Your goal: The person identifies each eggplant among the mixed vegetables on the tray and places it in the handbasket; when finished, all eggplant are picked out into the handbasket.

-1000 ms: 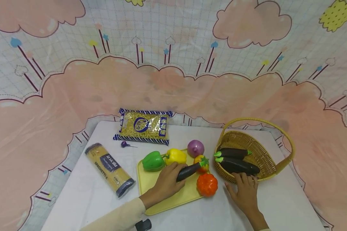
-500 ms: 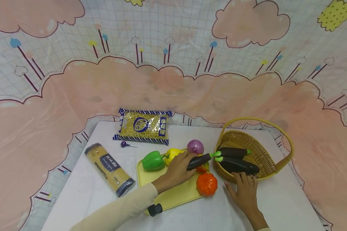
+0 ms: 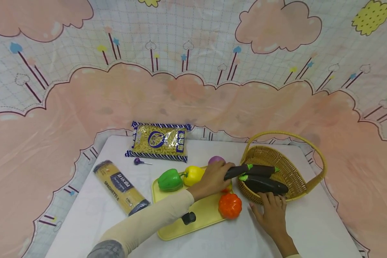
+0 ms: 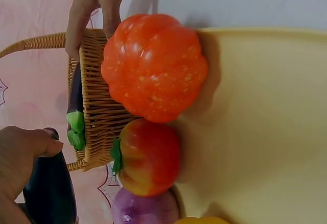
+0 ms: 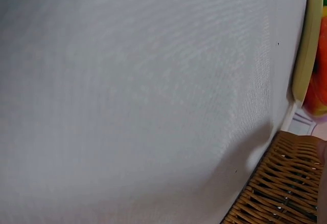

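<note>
My left hand (image 3: pixel 214 177) grips a dark eggplant (image 3: pixel 235 172) by its body, its green stem end pointing over the left rim of a wicker basket (image 3: pixel 290 172). Inside the basket lie two more eggplants; the nearer eggplant (image 3: pixel 266 185) shows most. My right hand (image 3: pixel 272 211) holds the basket's front rim, fingers over the edge and thumb outside. Beneath my left arm is a yellow tray (image 3: pixel 203 218). An orange pumpkin (image 3: pixel 230 206), a red-yellow tomato (image 4: pixel 150 157) and a purple onion (image 4: pixel 145 206) line its basket side.
A green bell pepper (image 3: pixel 170 180) and a yellow bell pepper (image 3: pixel 192 175) sit at the tray's back. Left of it lies a spaghetti pack (image 3: pixel 120 186), partly behind my sleeve. A pasta bag (image 3: pixel 158 141) and a purple lollipop (image 3: pixel 138 161) are farther back.
My left hand has carried the eggplant rightward and slightly back, from above the tray to the basket's left rim. My right hand has stayed at the basket.
</note>
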A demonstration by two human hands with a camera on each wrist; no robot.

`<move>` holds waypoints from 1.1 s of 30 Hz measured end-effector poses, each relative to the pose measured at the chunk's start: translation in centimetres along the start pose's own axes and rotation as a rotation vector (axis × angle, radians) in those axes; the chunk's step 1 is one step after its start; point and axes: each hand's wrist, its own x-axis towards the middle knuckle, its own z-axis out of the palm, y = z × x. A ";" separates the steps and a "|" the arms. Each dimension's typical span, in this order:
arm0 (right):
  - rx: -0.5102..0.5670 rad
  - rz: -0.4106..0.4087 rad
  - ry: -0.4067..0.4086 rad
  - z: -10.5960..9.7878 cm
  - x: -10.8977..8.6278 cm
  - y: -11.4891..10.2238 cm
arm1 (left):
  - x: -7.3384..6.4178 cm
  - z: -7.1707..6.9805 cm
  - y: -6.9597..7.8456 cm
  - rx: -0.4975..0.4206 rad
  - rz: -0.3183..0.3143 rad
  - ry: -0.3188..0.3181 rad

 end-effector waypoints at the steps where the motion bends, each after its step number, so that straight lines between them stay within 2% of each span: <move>1: 0.002 -0.001 0.002 0.0 0.0 0.0 | 0.3 0.1 0.1 0.013 -0.002 -0.011; 8: 0.004 -0.014 0.016 0.1 0.1 0.0 | 2.7 0.5 1.1 0.114 0.028 -0.051; 15: 0.005 0.003 -0.009 -0.1 0.1 -0.1 | 4.7 1.3 2.4 0.217 0.060 -0.079; 24: 0.003 0.001 0.005 -0.1 -0.2 0.0 | 6.7 2.2 4.5 0.254 0.072 -0.093; 29: -0.001 -0.010 0.014 0.0 -0.2 0.1 | 7.3 3.0 4.9 0.277 0.087 -0.071; 33: 0.002 -0.014 0.019 0.2 -0.1 0.2 | 7.8 3.5 5.0 0.289 0.081 -0.092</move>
